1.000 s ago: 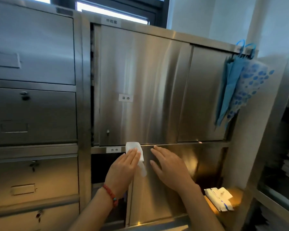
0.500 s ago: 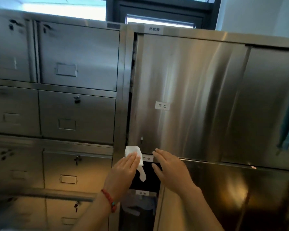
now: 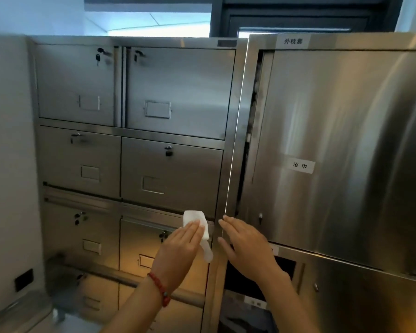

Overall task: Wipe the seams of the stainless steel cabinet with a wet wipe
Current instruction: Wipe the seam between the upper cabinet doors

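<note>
Two hands work at the bright vertical seam of the stainless steel cabinet: the left hand, fingers straight, presses the wet wipe just left of the seam, and the right hand rests flat on its right. Best to fold the wipe over a fingertip — then run it steadily along the groove with firm pressure.

The small drawers are sitting on the left, stacked in rows, two side by side. The big door is standing on the right, and a post is running up between them. Two labels are sticking on the right side, one high above the door and one on it. The left hand is pressing the wet wipe just left of the post. The right hand is lying flat just right of it.
</note>
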Tool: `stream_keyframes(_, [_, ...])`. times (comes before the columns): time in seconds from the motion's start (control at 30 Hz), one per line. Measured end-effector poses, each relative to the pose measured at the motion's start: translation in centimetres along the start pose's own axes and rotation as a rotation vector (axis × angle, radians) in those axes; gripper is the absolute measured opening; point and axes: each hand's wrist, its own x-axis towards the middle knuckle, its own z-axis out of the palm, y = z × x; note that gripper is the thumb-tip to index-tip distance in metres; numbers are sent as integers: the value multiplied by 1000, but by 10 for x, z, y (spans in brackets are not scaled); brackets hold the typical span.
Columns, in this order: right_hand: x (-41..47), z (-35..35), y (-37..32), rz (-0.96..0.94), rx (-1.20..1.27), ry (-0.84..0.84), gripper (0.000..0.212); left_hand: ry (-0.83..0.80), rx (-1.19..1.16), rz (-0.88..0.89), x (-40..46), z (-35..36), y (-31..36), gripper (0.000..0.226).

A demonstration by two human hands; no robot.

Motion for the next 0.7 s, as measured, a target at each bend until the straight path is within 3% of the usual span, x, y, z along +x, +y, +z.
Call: stream_keyframes(0.7, [178, 105, -147, -161, 54, -1, 48, -33, 73, -92, -39, 5, -237, 83])
